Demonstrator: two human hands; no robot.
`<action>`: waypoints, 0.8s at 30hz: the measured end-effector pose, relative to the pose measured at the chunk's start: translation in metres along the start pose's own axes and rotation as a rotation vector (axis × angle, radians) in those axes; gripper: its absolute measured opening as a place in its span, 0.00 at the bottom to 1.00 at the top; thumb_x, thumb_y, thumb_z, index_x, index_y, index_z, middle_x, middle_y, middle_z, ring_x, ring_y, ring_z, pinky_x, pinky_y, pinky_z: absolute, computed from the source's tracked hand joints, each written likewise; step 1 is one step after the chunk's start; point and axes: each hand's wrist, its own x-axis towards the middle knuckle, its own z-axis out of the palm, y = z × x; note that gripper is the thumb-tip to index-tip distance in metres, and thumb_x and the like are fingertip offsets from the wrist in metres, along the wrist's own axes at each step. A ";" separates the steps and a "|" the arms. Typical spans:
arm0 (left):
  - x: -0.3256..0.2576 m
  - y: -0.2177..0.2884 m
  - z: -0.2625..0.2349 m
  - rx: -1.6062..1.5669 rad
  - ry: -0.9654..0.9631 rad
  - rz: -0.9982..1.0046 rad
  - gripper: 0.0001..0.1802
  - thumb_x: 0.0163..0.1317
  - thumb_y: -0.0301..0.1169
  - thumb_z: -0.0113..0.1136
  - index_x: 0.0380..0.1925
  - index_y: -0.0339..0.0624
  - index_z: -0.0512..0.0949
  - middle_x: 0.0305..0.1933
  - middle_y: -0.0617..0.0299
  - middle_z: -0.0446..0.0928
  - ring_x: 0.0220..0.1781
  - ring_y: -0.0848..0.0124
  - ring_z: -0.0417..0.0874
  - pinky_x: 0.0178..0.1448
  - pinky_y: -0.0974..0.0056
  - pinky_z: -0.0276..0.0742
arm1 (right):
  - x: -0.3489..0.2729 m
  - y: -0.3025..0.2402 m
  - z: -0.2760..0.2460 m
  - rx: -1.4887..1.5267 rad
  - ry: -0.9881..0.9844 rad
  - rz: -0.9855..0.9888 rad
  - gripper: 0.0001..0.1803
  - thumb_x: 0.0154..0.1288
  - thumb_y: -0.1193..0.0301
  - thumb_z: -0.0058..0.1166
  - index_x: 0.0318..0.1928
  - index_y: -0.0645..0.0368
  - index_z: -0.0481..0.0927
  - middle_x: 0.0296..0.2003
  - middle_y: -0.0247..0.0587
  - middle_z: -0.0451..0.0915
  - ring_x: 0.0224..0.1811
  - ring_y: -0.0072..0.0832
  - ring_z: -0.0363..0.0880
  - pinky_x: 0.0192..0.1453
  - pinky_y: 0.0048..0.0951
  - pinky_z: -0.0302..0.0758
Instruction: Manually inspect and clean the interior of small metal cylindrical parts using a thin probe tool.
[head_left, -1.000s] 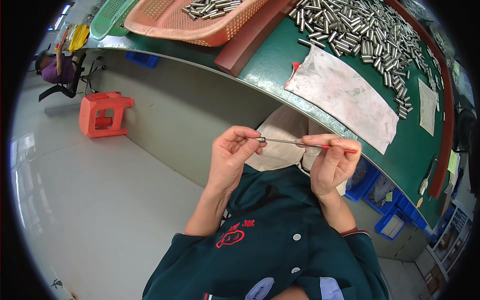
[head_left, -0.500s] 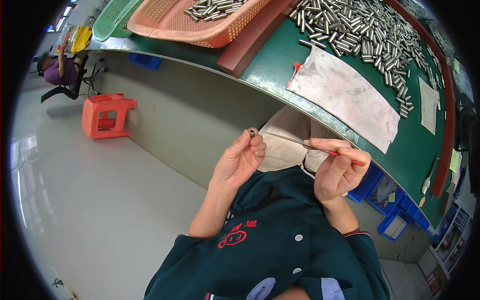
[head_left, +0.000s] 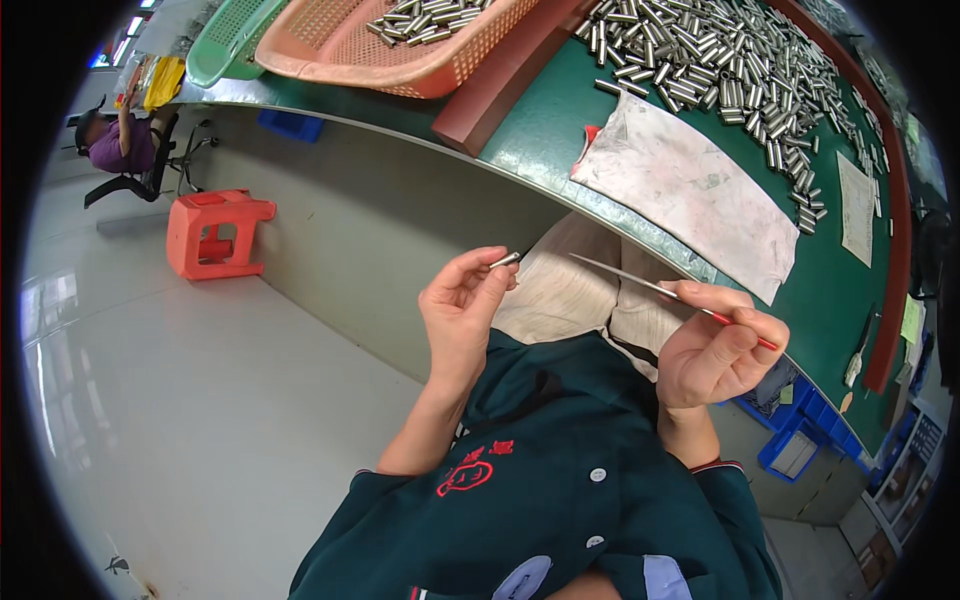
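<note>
Between the thumb and fingers of my left hand (head_left: pixel 462 310) is a small shiny metal tube (head_left: pixel 506 260), its end poking out to the right. My right hand (head_left: pixel 722 345) grips a thin tapered needle file (head_left: pixel 630 277) by its red handle. The file's bare tip points left toward the tube, with a gap between the two. Both hands are above my lap, in front of the table edge. On the green tabletop beyond lies a stained white cloth (head_left: pixel 690 190), and behind it a heap of similar metal tubes (head_left: pixel 730 70).
A pink perforated basket (head_left: pixel 350 72) holding more tubes and a green basket (head_left: pixel 215 50) stand at far left on the table. A red-brown bar (head_left: pixel 500 90) divides the top. Blue bins (head_left: pixel 795 445) sit below at right. A red stool (head_left: pixel 215 235) and a seated person (head_left: pixel 115 140) are left.
My right hand has drawn the file away to the right and slightly down. My left hand has turned, so the tube now lies sideways instead of showing its open end.
</note>
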 end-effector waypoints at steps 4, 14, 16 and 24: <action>-0.001 0.001 0.005 0.090 0.022 0.017 0.10 0.54 0.19 0.53 0.38 0.31 0.73 0.33 0.56 0.76 0.33 0.74 0.76 0.41 0.72 0.72 | 0.006 -0.001 -0.009 -0.044 0.025 -0.035 0.10 0.67 0.66 0.33 0.42 0.60 0.61 0.27 0.56 0.75 0.27 0.38 0.77 0.29 0.37 0.78; -0.001 -0.001 0.009 0.172 0.005 0.103 0.10 0.53 0.17 0.54 0.37 0.31 0.73 0.33 0.57 0.76 0.33 0.76 0.76 0.39 0.75 0.71 | 0.020 0.001 -0.036 -0.183 0.151 -0.079 0.11 0.68 0.66 0.30 0.41 0.61 0.60 0.26 0.58 0.75 0.27 0.40 0.77 0.29 0.34 0.79; -0.002 -0.001 0.010 0.173 0.003 0.099 0.10 0.53 0.17 0.54 0.37 0.31 0.73 0.32 0.57 0.76 0.33 0.76 0.75 0.38 0.75 0.71 | 0.022 0.002 -0.042 -0.183 0.176 -0.079 0.11 0.68 0.66 0.30 0.41 0.61 0.60 0.26 0.58 0.75 0.27 0.39 0.78 0.28 0.33 0.79; 0.004 0.024 0.029 -0.175 -0.085 0.032 0.04 0.53 0.17 0.52 0.30 0.32 0.71 0.33 0.54 0.75 0.32 0.75 0.76 0.40 0.72 0.73 | 0.034 0.001 -0.058 -0.224 0.347 -0.083 0.11 0.68 0.66 0.30 0.40 0.61 0.62 0.26 0.56 0.75 0.27 0.38 0.78 0.28 0.34 0.80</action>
